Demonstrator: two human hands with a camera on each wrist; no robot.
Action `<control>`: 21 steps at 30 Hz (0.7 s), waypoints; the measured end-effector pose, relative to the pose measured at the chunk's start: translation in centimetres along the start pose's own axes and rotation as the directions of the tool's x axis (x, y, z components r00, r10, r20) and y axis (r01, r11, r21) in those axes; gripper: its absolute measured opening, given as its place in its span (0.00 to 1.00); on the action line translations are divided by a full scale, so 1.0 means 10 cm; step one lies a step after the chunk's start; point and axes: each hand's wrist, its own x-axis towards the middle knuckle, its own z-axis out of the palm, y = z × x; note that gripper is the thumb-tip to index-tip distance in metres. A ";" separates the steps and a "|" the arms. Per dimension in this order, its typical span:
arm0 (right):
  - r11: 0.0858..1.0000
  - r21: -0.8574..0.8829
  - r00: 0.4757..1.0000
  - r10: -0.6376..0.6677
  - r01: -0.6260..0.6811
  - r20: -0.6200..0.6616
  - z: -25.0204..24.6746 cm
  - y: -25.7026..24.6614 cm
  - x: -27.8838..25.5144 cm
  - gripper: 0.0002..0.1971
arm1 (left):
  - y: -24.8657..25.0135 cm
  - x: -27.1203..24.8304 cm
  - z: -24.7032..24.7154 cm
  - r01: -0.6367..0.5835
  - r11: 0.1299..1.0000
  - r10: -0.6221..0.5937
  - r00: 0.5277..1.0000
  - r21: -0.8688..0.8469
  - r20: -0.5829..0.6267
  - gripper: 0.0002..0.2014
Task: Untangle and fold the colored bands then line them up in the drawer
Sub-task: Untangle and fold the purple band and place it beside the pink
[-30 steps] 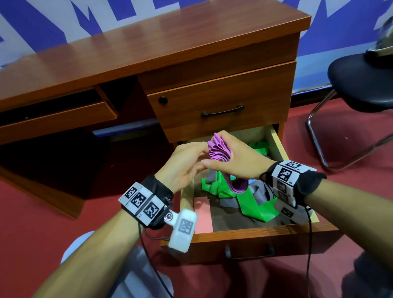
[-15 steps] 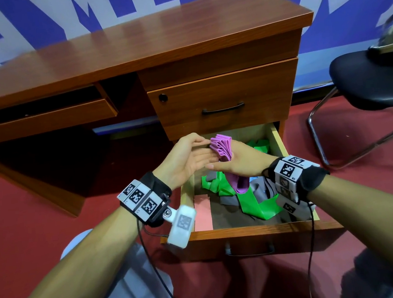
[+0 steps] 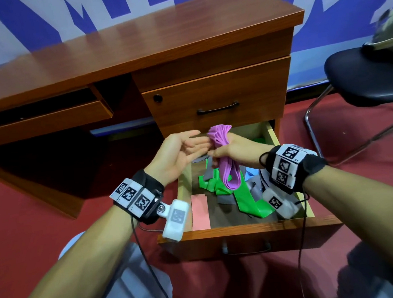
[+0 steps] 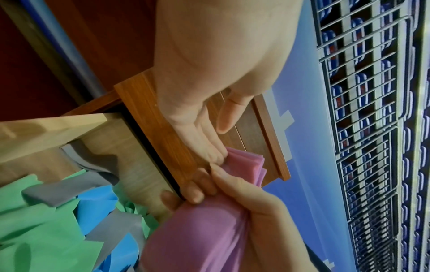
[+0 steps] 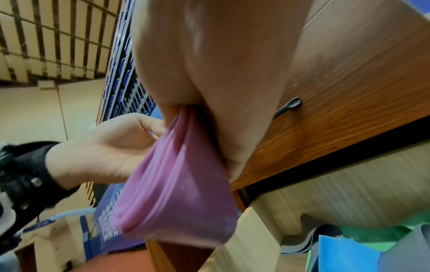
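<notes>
My right hand (image 3: 224, 150) grips a gathered purple band (image 3: 221, 146) above the open bottom drawer (image 3: 245, 230); its folds fan out above the fist and its loops (image 5: 177, 193) hang below. My left hand (image 3: 181, 150) is open, palm up, straight fingers touching the band's upper folds (image 4: 242, 163). In the drawer lie a folded pink band (image 3: 199, 211) at the left and a tangle of green (image 3: 250, 201), grey (image 3: 253, 189) and blue (image 4: 97, 200) bands.
The wooden desk (image 3: 134, 42) stands ahead, its upper drawer (image 3: 217, 94) closed and a keyboard tray (image 3: 41, 122) at the left. A black chair (image 3: 365, 79) stands to the right. Red carpet (image 3: 30, 211) surrounds the drawer.
My left hand has let go of the purple band and opened, palm up. My right hand has kept its grip, and the band's loops hang lower.
</notes>
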 end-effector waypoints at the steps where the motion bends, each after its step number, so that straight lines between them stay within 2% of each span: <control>1: 0.992 0.126 0.998 0.006 0.002 -0.059 0.01 -0.05 -0.02 0.04 | 0.01 0.04 -0.01 -0.053 0.997 0.055 0.998 0.051 -0.030 0.27; 3: 0.921 0.389 0.990 0.033 0.025 -0.140 0.01 -0.10 -0.04 0.09 | 0.01 0.12 -0.07 -0.098 0.978 0.109 0.993 0.185 -0.054 0.28; 4: 0.869 0.493 0.987 0.045 0.037 -0.154 0.01 -0.12 -0.05 0.10 | 0.00 0.12 -0.08 -0.069 0.971 0.071 0.997 0.230 0.000 0.26; 5: 0.819 0.572 0.986 0.064 0.038 -0.156 0.02 -0.15 -0.06 0.10 | -0.03 0.10 -0.07 -0.026 0.964 -0.001 0.995 0.264 0.103 0.23; 6: 0.775 0.631 0.986 0.083 0.026 -0.143 0.04 -0.18 -0.07 0.10 | -0.07 0.09 -0.06 0.022 0.951 -0.092 0.973 0.308 0.213 0.21; 7: 0.736 0.676 0.988 0.099 0.010 -0.122 0.06 -0.21 -0.08 0.10 | -0.10 0.06 -0.03 0.076 0.933 -0.184 0.941 0.352 0.283 0.21; 8: 0.691 0.722 0.990 0.105 -0.006 -0.092 0.09 -0.24 -0.10 0.10 | -0.13 0.04 0.01 0.106 0.916 -0.236 0.922 0.387 0.308 0.14; 9: 0.650 0.760 0.993 0.096 -0.014 -0.064 0.11 -0.25 -0.10 0.10 | -0.14 -0.01 0.06 0.127 0.908 -0.266 0.911 0.398 0.316 0.05; 10: 0.612 0.791 0.996 0.079 -0.015 -0.042 0.13 -0.26 -0.11 0.10 | -0.15 -0.03 0.09 0.133 0.901 -0.272 0.915 0.412 0.298 0.03; 12: 0.571 0.821 0.998 0.053 -0.008 -0.027 0.12 -0.29 -0.12 0.09 | -0.16 -0.05 0.11 0.139 0.908 -0.268 0.918 0.395 0.293 0.02; 14: 0.549 0.836 0.999 0.025 0.017 -0.037 0.09 -0.30 -0.13 0.08 | -0.16 -0.04 0.09 0.122 0.912 -0.255 0.917 0.391 0.308 0.08; 16: 0.571 0.820 0.998 -0.003 0.047 -0.055 0.04 -0.29 -0.13 0.09 | -0.19 -0.03 0.08 0.112 0.897 -0.256 0.920 0.427 0.296 0.09; 19: 0.734 0.676 0.996 -0.009 0.069 -0.092 -0.02 -0.24 -0.11 0.13 | -0.23 -0.02 0.09 0.102 0.877 -0.255 0.927 0.469 0.276 0.13; 21: 0.807 0.589 0.993 0.036 0.039 -0.115 -0.04 -0.19 -0.07 0.17 | -0.23 0.00 0.08 0.100 0.860 -0.251 0.937 0.500 0.243 0.13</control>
